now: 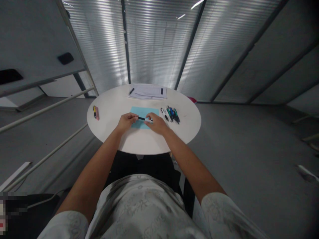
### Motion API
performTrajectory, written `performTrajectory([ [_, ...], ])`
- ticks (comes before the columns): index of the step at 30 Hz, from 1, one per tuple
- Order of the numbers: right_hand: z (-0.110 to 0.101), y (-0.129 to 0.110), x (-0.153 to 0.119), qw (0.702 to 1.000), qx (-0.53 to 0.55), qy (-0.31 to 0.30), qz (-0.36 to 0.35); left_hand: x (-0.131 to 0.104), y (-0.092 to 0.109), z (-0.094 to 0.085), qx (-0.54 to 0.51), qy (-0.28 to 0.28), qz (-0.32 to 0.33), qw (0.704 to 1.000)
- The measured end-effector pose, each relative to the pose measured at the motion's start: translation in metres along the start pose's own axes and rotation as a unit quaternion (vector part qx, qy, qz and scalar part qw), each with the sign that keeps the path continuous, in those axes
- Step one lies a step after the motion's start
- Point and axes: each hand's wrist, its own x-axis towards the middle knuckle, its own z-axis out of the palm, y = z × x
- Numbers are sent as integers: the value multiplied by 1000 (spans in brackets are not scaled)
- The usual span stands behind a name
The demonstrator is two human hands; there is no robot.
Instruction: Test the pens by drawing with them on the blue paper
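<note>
A black and white pen (141, 118) is held level between both hands, above a light blue sheet (145, 111) on the round white table (112, 99). My left hand (126, 122) pinches its dark left end with closed fingers. The fingers of my right hand (157, 123) are closed round the white right part. Just right of the sheet lie several pens and markers (171, 114) with black, white, green and blue parts, side by side.
Folded white cloth or paper (147, 92) with two dark items on it lies at the table's far edge. A yellow and black item (94, 112) and a pink item (97, 113) lie at the left edge. White rails (47, 109) stand left of the table.
</note>
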Motion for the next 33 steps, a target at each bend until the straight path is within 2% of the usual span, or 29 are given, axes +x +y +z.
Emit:
performTrajectory([
  [2,0,1,0,1000,15,11,-7,0,1,0,-3,2,-3,1000],
  [7,-1,-1,1,999,5,-36,27,-1,3,0,-4,5,-12,1000],
  [9,-1,-1,1,999,21,-13,28,0,2,0,-8,3,-8,1000],
  [12,2,2,2,997,64,29,16,1,0,-1,-2,6,-2,1000],
  [16,10,10,5,991,130,-5,37,3,-4,-3,11,0,6,1000],
  [18,12,13,7,978,199,-11,67,3,-4,-4,14,1,9,1000],
  [20,12,14,8,945,307,10,113,4,-5,-4,12,8,5,1000],
  [21,10,14,9,918,370,23,141,4,-5,-4,8,13,3,1000],
  [25,-3,15,12,773,600,47,199,5,-7,-1,-8,25,5,1000],
  [27,-9,14,13,716,665,52,206,5,-9,2,6,14,11,1000],
  [30,-14,9,13,676,703,18,218,5,-12,4,83,-26,22,996],
  [33,-16,6,12,673,703,-30,228,4,-12,5,188,-68,41,979],
])
